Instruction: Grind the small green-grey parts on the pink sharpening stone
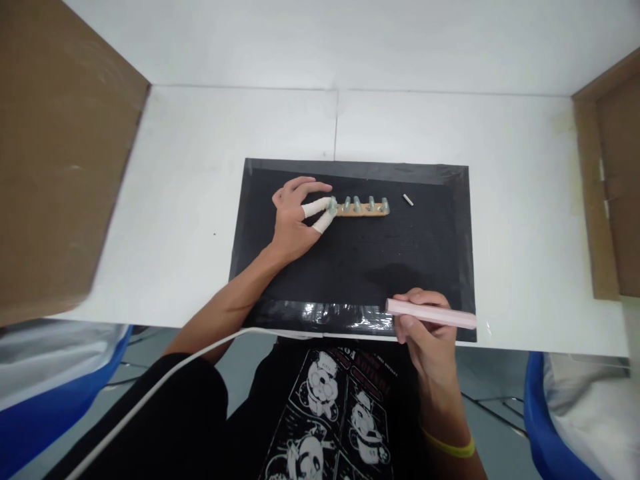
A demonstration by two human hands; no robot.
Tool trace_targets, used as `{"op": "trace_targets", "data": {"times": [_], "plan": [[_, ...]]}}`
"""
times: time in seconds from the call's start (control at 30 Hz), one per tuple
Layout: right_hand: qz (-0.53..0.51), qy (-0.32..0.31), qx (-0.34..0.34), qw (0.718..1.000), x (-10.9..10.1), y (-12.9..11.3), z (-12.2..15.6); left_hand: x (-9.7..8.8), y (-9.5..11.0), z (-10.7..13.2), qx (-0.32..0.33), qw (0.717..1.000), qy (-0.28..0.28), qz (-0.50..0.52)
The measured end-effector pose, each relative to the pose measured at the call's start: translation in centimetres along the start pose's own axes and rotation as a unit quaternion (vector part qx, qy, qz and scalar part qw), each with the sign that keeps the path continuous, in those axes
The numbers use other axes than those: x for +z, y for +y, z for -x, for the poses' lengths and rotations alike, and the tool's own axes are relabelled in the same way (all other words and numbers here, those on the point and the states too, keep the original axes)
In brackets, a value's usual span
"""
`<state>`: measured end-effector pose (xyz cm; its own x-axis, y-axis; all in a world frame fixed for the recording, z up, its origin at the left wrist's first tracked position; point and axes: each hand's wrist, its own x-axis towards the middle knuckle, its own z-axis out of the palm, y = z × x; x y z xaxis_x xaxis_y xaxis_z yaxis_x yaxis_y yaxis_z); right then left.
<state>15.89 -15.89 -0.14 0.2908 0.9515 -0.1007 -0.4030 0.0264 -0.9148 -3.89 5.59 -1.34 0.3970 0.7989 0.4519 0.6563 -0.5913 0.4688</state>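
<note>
My left hand [295,223], with white finger covers on thumb and index finger, pinches the left end of a light brown strip. On this strip [361,213] stand several pale green, shiny false nails [357,204] in a row. The thumb and index finger close around the leftmost nail and partly hide it. Near the front edge of the black mat, my right hand [427,337] is wrapped around a pale pink, stick-shaped tool [435,313]. It is held nearly level, apart from the strip.
The black mat [350,267] with taped edges lies on a white table [185,200]. A small white stick [408,199] lies right of the strip. Brown boards [60,153] stand at both sides. A white cable [165,380] crosses my left arm, and blue chairs [545,420] flank me.
</note>
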Motion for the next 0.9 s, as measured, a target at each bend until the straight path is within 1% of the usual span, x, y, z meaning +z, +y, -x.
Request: {"op": "trace_targets", "data": {"times": [0.07, 0.13, 0.2, 0.23, 0.3, 0.37, 0.4, 0.43, 0.47, 0.5, 0.53, 0.57, 0.6, 0.7, 0.73, 0.83, 0.9], "plan": [[0.013, 0.000, -0.021, 1.000, -0.4, -0.5, -0.8, 0.0, 0.6, 0.1, 0.029, 0.998, 0.021, 0.043], [0.044, 0.008, -0.061, 0.997, -0.5, -1.3, -1.6, 0.2, 1.5, 0.5, 0.061, 0.991, 0.029, 0.116], [0.109, 0.017, -0.124, 0.986, -0.4, -2.5, -2.1, 0.5, 2.8, 1.0, 0.084, 0.975, 0.010, 0.206], [0.154, 0.013, -0.153, 0.976, -0.2, -3.1, -2.1, 0.7, 3.5, 1.2, 0.094, 0.963, -0.014, 0.252], [0.261, -0.025, -0.198, 0.945, 0.1, -4.2, -1.8, 1.1, 4.9, 1.8, 0.105, 0.938, -0.067, 0.324], [0.360, -0.079, -0.246, 0.897, 0.2, -4.9, -1.2, 1.6, 6.1, 2.2, 0.110, 0.920, -0.100, 0.363], [0.396, -0.089, -0.272, 0.872, 0.0, -5.1, -1.1, 1.9, 6.6, 2.4, 0.113, 0.914, -0.111, 0.373], [0.417, -0.079, -0.297, 0.855, -0.2, -5.3, -1.0, 2.2, 7.0, 2.6, 0.116, 0.910, -0.119, 0.379], [0.422, -0.049, -0.319, 0.847, -0.6, -5.4, -1.0, 2.4, 7.3, 2.8, 0.119, 0.907, -0.126, 0.383], [0.415, -0.008, -0.328, 0.848, -0.9, -5.4, -1.0, 2.7, 7.6, 2.9, 0.122, 0.905, -0.131, 0.385], [0.405, 0.024, -0.323, 0.855, -1.2, -5.4, -1.1, 2.8, 7.8, 3.0, 0.126, 0.904, -0.135, 0.387], [0.398, 0.028, -0.310, 0.863, -1.4, -5.5, -1.1, 3.0, 7.9, 3.1, 0.129, 0.902, -0.139, 0.388], [0.394, 0.009, -0.293, 0.871, -1.5, -5.5, -1.0, 3.0, 7.9, 3.2, 0.131, 0.901, -0.142, 0.388], [0.393, -0.100, -0.232, 0.884, -1.1, -5.4, -0.5, 3.1, 7.8, 3.2, 0.127, 0.899, -0.146, 0.393], [0.388, -0.117, -0.225, 0.886, -0.8, -5.3, -0.4, 3.0, 7.8, 3.2, 0.123, 0.898, -0.145, 0.397], [0.372, -0.128, -0.228, 0.891, 0.0, -4.9, -0.3, 2.9, 7.7, 3.0, 0.113, 0.891, -0.155, 0.411], [0.357, -0.162, -0.237, 0.889, 0.1, -4.7, -0.4, 2.8, 7.7, 2.9, 0.103, 0.888, -0.168, 0.416]]}}
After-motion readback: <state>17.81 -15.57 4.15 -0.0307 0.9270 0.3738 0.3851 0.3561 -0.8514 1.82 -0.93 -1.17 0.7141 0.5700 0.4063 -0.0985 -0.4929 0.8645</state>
